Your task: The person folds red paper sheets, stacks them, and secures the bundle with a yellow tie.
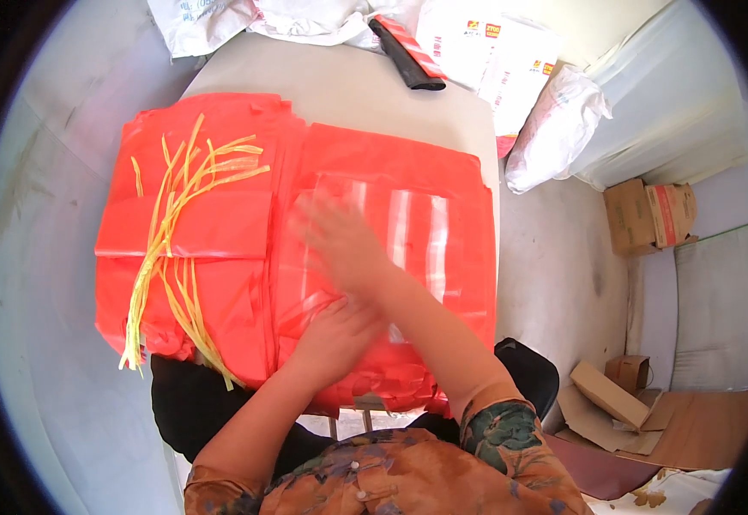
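A stack of red plastic bags point(464, 257) lies flat on the table before me, with whitish shiny bands across its top. My right hand point(340, 236) passes over this stack, blurred by motion, its fingers stretched toward the left. Lower down, my left hand point(335, 339) rests on the same plastic beside my right wrist, fingers extended and partly hidden. To the left, a second pile of folded red plastic bags point(211, 227) touches the first. Several loose yellow plastic strips point(168, 215) lie across that pile, their ends hanging over its near edge.
The pale table point(331, 81) shows behind the stacks. On its far side are white sacks point(305, 21), a black-and-red roll point(408, 56) and white printed bags point(494, 51). Cardboard boxes point(648, 215) stand at right; flattened cardboard point(614, 408) lies lower right. A black seat point(528, 373) is beside me.
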